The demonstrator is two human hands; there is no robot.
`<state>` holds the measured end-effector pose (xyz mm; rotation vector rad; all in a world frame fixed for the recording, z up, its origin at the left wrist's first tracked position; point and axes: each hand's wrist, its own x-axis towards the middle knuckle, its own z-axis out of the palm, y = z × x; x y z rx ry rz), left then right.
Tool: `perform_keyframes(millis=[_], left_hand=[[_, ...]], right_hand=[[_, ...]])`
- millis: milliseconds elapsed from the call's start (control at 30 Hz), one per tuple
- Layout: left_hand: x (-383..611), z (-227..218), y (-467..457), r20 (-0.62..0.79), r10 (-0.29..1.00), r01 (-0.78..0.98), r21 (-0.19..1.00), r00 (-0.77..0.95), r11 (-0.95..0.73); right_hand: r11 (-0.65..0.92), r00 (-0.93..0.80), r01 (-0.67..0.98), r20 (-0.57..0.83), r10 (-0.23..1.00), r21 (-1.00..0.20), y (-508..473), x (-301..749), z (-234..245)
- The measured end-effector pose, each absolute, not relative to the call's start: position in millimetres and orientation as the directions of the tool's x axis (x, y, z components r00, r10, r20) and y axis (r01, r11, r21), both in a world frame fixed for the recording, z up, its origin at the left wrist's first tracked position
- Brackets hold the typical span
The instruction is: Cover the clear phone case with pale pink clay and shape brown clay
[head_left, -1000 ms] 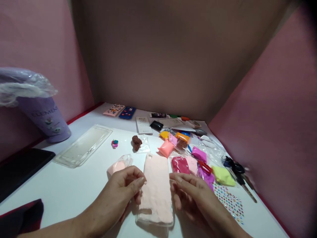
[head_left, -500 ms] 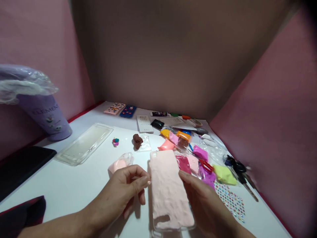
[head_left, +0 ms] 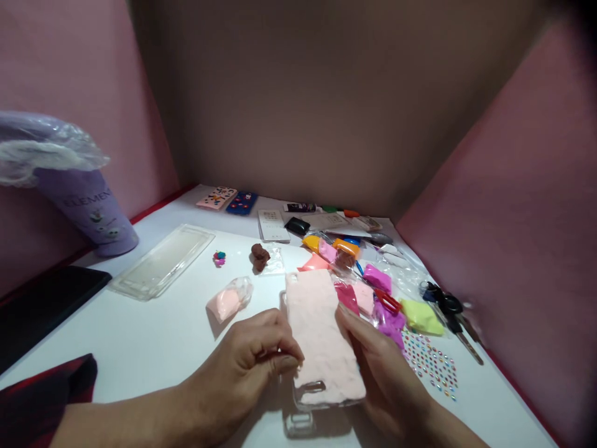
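Note:
A clear phone case (head_left: 321, 336) coated with bumpy pale pink clay is held up in my right hand (head_left: 385, 367), thumb along its right edge and fingers behind it. My left hand (head_left: 247, 367) pinches a tiny bit of pale pink clay (head_left: 299, 365) between thumb and forefinger, against the case's lower left edge. Just right of those fingertips, a slot in the clay shows near the bottom of the case. Beyond my left hand lies a clear packet of pale pink clay (head_left: 228, 302). The fingers behind the case are hidden.
Brown clay (head_left: 260, 256), a small multicoloured lump (head_left: 219, 258) and a clear tray (head_left: 163, 261) lie farther back. Coloured clay packets (head_left: 422, 316), rhinestones (head_left: 431, 364) and scissors (head_left: 450, 311) are on the right. A purple bin (head_left: 96, 211) stands at left.
My left hand has moved right and down, bringing its pinch against the case's edge. The case appears slightly higher and tilted differently, and its bottom slot shows more clearly.

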<state>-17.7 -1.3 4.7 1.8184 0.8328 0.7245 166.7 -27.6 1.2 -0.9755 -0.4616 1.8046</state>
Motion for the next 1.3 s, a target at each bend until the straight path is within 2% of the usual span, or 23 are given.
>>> perform_keyframes(millis=[367, 733, 800, 967, 1067, 1167, 1300], left_hand=[[-15.2, -0.3, -5.5, 0.203, 0.75, 0.156, 0.913, 0.629, -0.378], [-12.2, 4.2, -7.1, 0.056, 0.813, 0.131, 0.978, 0.579, -0.161], [-12.1, 2.4, -7.6, 0.072, 0.815, 0.134, 0.975, 0.575, -0.18], [-13.8, -1.1, -9.0, 0.214, 0.766, 0.136, 0.921, 0.606, -0.365], [-14.5, 1.3, -8.4, 0.233, 0.759, 0.153, 0.904, 0.608, -0.4], [-15.2, 5.2, -8.2, 0.211, 0.776, 0.18, 0.906, 0.594, -0.384], [-16.4, 8.1, -8.9, 0.133, 0.826, 0.199, 0.938, 0.548, -0.283]], right_hand=[[-0.362, -0.117, -0.618, -0.374, 0.92, -0.698, -23.7, 169.9, -6.1], [-0.333, -0.085, -0.619, -0.361, 0.929, -0.712, -24.8, 168.7, -4.3], [-0.333, -0.083, -0.615, -0.361, 0.929, -0.715, -24.4, 168.1, -3.6], [-0.341, -0.092, -0.595, -0.36, 0.928, -0.728, -25.6, 166.9, -4.3], [-0.346, -0.102, -0.607, -0.362, 0.927, -0.715, -25.5, 167.2, -4.4], [-0.341, -0.095, -0.616, -0.363, 0.927, -0.71, -24.9, 168.2, -3.3], [-0.317, -0.055, -0.583, -0.353, 0.934, -0.748, -24.9, 169.7, -3.1]])
